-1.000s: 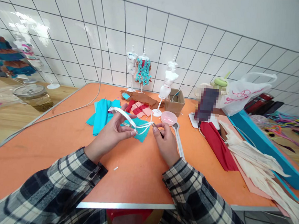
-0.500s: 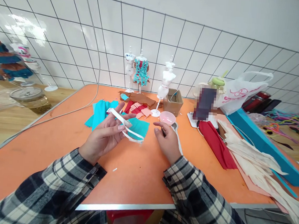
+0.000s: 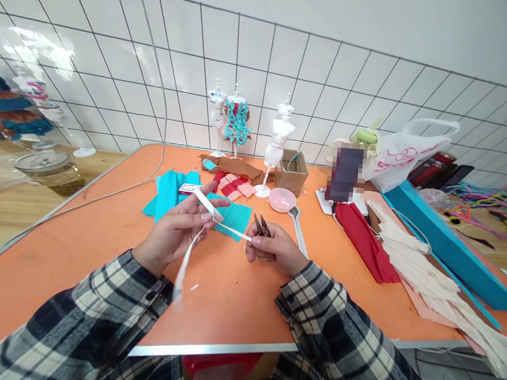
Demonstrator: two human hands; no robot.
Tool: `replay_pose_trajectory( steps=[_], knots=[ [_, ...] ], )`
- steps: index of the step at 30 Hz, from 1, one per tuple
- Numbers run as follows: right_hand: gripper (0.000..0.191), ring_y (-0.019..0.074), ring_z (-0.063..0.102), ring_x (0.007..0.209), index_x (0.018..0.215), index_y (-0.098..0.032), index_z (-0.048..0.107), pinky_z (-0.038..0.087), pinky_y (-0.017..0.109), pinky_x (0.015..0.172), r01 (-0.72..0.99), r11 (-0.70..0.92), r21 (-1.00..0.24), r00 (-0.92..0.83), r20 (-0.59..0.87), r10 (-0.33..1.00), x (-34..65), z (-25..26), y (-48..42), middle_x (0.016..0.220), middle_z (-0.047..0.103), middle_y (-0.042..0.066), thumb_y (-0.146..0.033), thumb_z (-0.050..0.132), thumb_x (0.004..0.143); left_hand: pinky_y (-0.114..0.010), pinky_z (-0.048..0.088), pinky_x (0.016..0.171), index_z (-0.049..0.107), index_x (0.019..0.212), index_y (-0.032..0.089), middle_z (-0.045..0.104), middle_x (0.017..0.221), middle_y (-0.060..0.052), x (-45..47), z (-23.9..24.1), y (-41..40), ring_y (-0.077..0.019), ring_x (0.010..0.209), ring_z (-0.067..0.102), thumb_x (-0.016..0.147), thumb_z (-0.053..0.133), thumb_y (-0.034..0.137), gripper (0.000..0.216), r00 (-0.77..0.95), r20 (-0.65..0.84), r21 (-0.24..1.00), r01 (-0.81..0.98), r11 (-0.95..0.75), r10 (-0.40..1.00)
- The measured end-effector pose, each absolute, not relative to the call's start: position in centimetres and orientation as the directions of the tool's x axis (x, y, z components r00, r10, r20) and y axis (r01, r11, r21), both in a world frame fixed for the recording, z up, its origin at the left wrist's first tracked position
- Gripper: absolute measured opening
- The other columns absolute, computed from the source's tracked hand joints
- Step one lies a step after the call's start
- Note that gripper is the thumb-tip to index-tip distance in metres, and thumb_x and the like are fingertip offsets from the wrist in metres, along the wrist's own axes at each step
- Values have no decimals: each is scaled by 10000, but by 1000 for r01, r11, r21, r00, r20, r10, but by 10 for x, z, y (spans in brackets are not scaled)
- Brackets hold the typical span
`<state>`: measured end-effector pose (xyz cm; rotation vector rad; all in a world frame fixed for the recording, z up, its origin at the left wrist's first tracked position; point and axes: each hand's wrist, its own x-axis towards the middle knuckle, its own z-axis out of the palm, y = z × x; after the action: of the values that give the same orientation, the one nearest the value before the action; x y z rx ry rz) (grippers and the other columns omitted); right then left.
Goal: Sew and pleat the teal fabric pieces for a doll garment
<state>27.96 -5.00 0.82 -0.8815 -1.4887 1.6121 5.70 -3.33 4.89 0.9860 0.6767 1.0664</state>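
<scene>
A narrow white ribbon (image 3: 228, 229) stretches between my two hands above the orange table (image 3: 227, 296). My left hand (image 3: 175, 231) has its fingers closed round the ribbon, and one loose end hangs down from it toward the table. My right hand (image 3: 275, 247) pinches the ribbon's other end and also holds small dark snips (image 3: 262, 224), blades pointing up. Just behind the hands lies teal cloth (image 3: 234, 215).
White doll mannequins (image 3: 276, 145) stand at the back by the tiled wall, one in a teal dress. A pink bowl (image 3: 282, 200), a cardboard box (image 3: 293, 171), red cloth (image 3: 361, 239), cream strips (image 3: 423, 268) and a white bag (image 3: 403, 152) lie to the right. A cable (image 3: 117, 188) crosses the left.
The ribbon's loop has come undone; one end now hangs below my left hand. My right hand took the other end again and drew it taut, the snips now showing.
</scene>
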Motion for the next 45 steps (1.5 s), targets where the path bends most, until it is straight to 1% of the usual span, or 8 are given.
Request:
replay_pose_trajectory(
  steps=[2, 4, 7, 12, 17, 22, 32, 45],
  knots=[
    [263, 98, 429, 520, 811, -176, 628, 341, 216, 479, 103, 101, -990, -368, 56, 928, 279, 4, -46, 740, 664, 40, -427, 553, 828, -137, 493, 475, 417, 1441, 300, 648, 1224, -93, 57, 46, -32, -69, 627, 577, 709, 703, 92, 814, 330, 39, 917, -388, 98, 943],
    [288, 151, 573, 756, 893, -177, 703, 451, 259, 636, 299, 250, -921, -155, 211, 965, 277, 0, -43, 985, 685, 91, -408, 531, 871, -175, 545, 583, 389, 1453, 324, 627, 1254, -83, 57, 42, -30, -82, 696, 607, 736, 712, 115, 814, 289, 81, 933, -359, 30, 954],
    [343, 186, 603, 931, 1132, -205, 693, 479, 316, 789, 418, 338, -843, 22, 382, 924, 272, -4, -44, 1171, 640, 104, -369, 464, 936, -255, 576, 696, 323, 1477, 366, 579, 1308, -81, 60, 38, -29, -113, 781, 641, 758, 732, 166, 851, 274, 132, 965, -257, -59, 953],
    [322, 156, 574, 718, 1119, -185, 694, 466, 283, 686, 343, 339, -876, -101, 324, 941, 259, 0, -58, 829, 652, 41, -360, 529, 906, -280, 569, 714, 224, 1500, 412, 511, 1348, -84, 69, 36, -36, -110, 775, 662, 758, 741, 181, 934, 354, 167, 985, -106, -137, 920],
    [207, 142, 548, 748, 929, -178, 700, 429, 254, 656, 332, 339, -881, -92, 327, 941, 256, 4, -61, 880, 604, 36, -341, 627, 825, -292, 570, 700, 196, 1506, 422, 520, 1302, -83, 77, 34, -44, -96, 722, 652, 775, 706, 185, 922, 429, 128, 992, -59, -114, 894],
    [411, 119, 472, 590, 881, -187, 602, 351, 241, 570, 294, 294, -909, -163, 256, 953, 260, 2, -64, 641, 505, -22, -428, 294, 1005, -270, 560, 711, 190, 1506, 418, 521, 1284, -59, 77, 32, -40, -74, 700, 626, 758, 699, 154, 942, 304, 219, 973, -2, -229, 927],
    [370, 140, 482, 648, 788, -214, 496, 338, 259, 639, 503, 357, -787, -324, 211, 922, 252, -1, -68, 688, 522, -15, -354, 242, 1019, -261, 541, 723, 167, 1521, 371, 520, 1328, -80, 80, 25, -44, -77, 707, 610, 813, 655, 177, 882, 304, 278, 937, 121, -327, 911],
    [297, 142, 465, 630, 786, -228, 418, 336, 252, 608, 421, 332, -844, -263, 236, 935, 244, -10, -70, 683, 488, -21, -388, 297, 1005, -278, 562, 734, 99, 1524, 401, 513, 1347, -85, 84, 19, -48, -71, 696, 637, 803, 671, 171, 949, 321, 315, 923, 115, -367, 893]
  ],
)
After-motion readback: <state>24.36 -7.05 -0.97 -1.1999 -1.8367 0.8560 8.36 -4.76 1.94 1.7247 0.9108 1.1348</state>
